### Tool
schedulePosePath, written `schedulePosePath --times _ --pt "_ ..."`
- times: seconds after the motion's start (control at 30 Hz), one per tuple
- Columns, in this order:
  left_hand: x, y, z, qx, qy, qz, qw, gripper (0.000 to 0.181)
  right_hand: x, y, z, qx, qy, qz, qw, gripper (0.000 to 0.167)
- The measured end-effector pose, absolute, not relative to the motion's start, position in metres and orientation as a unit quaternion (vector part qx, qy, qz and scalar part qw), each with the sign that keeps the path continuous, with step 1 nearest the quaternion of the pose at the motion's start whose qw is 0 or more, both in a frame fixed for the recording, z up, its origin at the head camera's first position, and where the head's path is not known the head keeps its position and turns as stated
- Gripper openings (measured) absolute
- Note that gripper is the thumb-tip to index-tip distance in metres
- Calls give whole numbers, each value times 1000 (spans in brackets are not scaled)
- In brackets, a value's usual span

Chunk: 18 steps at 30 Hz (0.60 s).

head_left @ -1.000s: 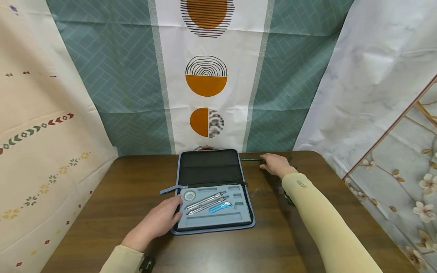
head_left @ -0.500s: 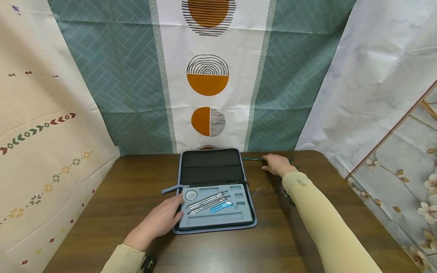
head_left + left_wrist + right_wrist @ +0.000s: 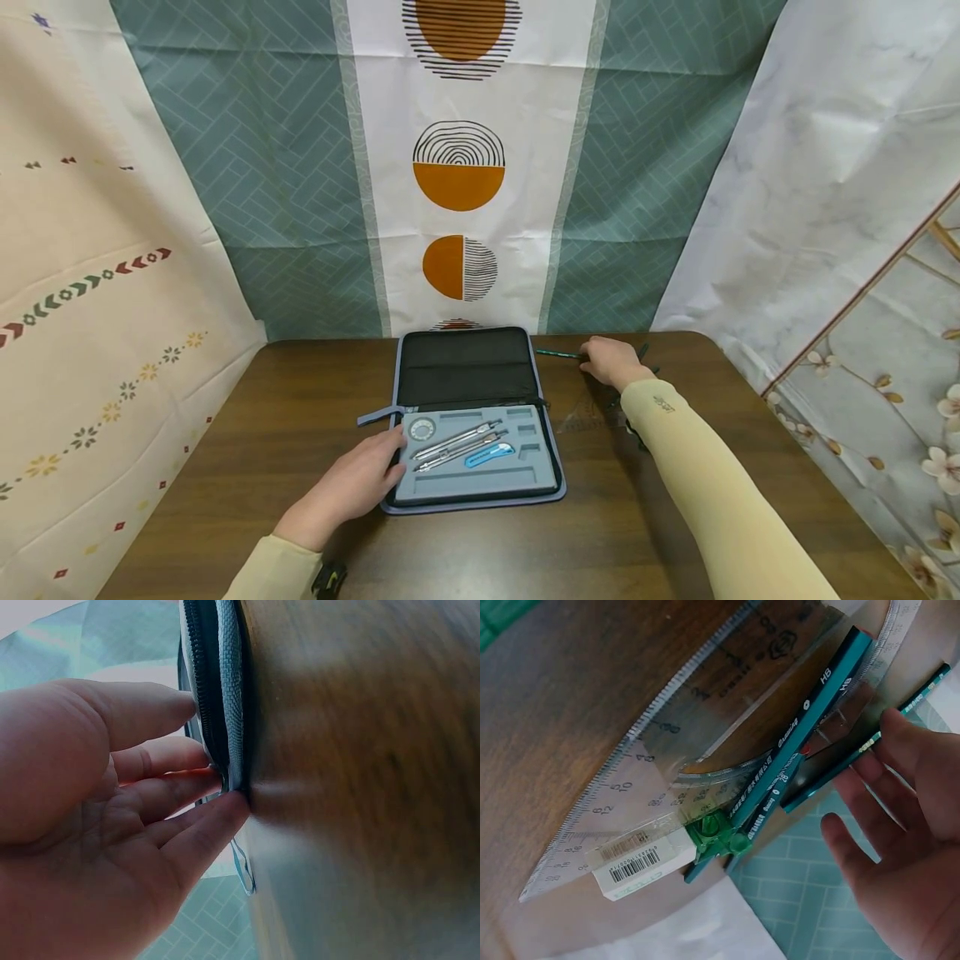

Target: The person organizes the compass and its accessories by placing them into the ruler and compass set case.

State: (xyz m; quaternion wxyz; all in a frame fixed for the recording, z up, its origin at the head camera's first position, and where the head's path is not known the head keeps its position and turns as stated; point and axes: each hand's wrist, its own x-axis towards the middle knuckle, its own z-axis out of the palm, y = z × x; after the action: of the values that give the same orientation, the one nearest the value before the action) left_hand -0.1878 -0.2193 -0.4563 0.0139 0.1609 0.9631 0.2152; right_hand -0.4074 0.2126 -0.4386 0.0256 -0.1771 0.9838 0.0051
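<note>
My left hand (image 3: 358, 472) rests against the left edge of an open zip case (image 3: 480, 501), its fingers on the tray's side. In the blue-grey tray (image 3: 472, 485) lie a round white disc (image 3: 422, 429), two silver compass-like tools (image 3: 450, 454) and a blue utility knife (image 3: 490, 455). At the back right, my right hand (image 3: 609, 360) pinches a dark green pencil (image 3: 557, 354), which points left towards the case. In the right wrist view, thumb and fingertips meet round this pencil (image 3: 832, 771) close to the wooden table.
Beside the right hand, more green pencils (image 3: 802, 727) lie across a clear set square (image 3: 622, 761). A green sharpener-like piece (image 3: 720, 834) and a white eraser with a barcode (image 3: 641, 862) sit there too. A patterned cloth (image 3: 457, 275) hangs behind the table.
The pencil at my right hand has tilted slightly, its held end now a little lower. My left hand stays on the case's edge. The view has shifted slightly.
</note>
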Motion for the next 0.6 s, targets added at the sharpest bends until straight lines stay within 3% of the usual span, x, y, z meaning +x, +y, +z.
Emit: schedulePosePath --times 0.17,0.6 --pt "-188 -219 -456 156 963 217 20 36 -408 212 -439 -183 983 5 8 24" --pt "-187 -219 -454 161 962 220 13 33 -415 210 -440 -175 985 -1 0 15"
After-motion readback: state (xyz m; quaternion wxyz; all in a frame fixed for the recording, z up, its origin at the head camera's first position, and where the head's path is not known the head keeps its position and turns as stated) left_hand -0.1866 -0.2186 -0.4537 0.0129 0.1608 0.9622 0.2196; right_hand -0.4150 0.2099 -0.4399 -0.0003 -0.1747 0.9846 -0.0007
